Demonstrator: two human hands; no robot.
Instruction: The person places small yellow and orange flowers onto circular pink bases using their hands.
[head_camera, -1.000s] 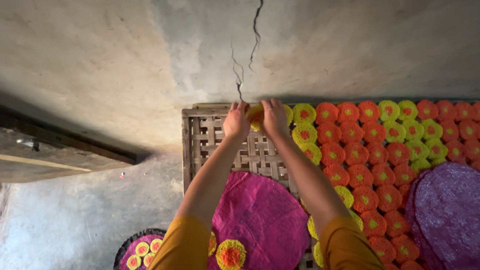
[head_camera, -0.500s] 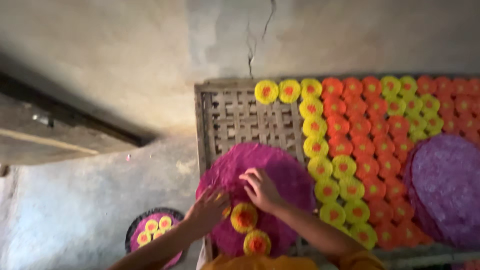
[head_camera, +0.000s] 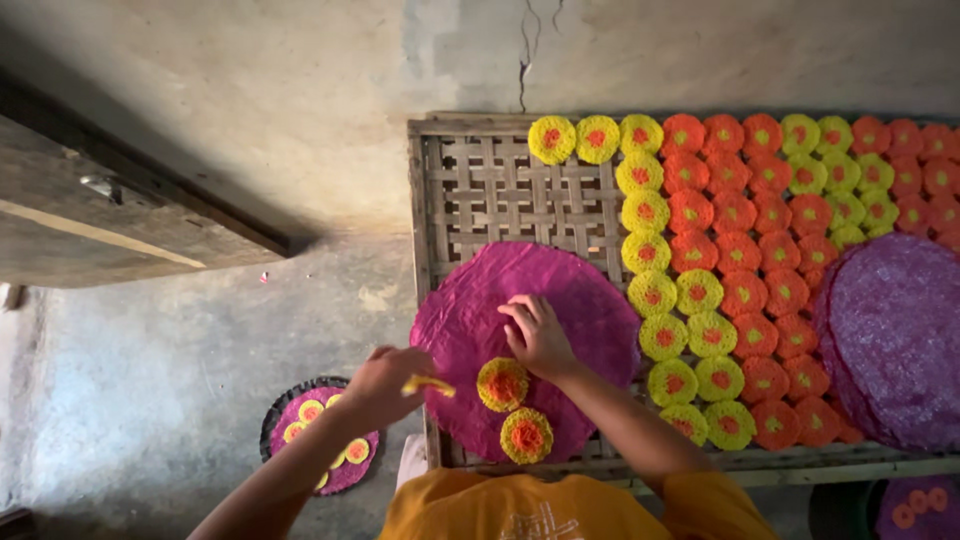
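A: Right hand (head_camera: 538, 335), entry one?

B: Fingers spread and flat, pressing on the large magenta disc (head_camera: 520, 345), clamped on nothing. The disc lies on the near left part of the woven bamboo rack (head_camera: 480, 185).

A: Left hand (head_camera: 385, 385)?

B: Fingers pinched together on a small yellow piece (head_camera: 428, 384), held at the disc's left edge.

A: On the disc itself?

B: Two yellow rosettes with orange centres (head_camera: 503, 384), one just below the other, beside the right hand.

A: Beyond that?

B: Rows of round rosettes (head_camera: 740, 260), yellow and orange, packed edge to edge across the rack's right part. A second, purple disc (head_camera: 895, 340) overlaps them at the far right.

A: Packages, labels, signs?

B: None to be made out.

A: Cut off or unclear?

B: The purple disc and the rosette rows run out of the frame at right. The dark tray (head_camera: 320, 445) on the floor, carrying a magenta disc and small rosettes, is partly covered by the left arm. Another such tray shows only a corner at bottom right.

A: Surface and room?

B: Grey concrete floor (head_camera: 150, 380), a pale cracked wall (head_camera: 300, 90) behind the rack, a wooden plank (head_camera: 100, 220) at left. The person's orange shirt (head_camera: 540, 510) fills the bottom edge.
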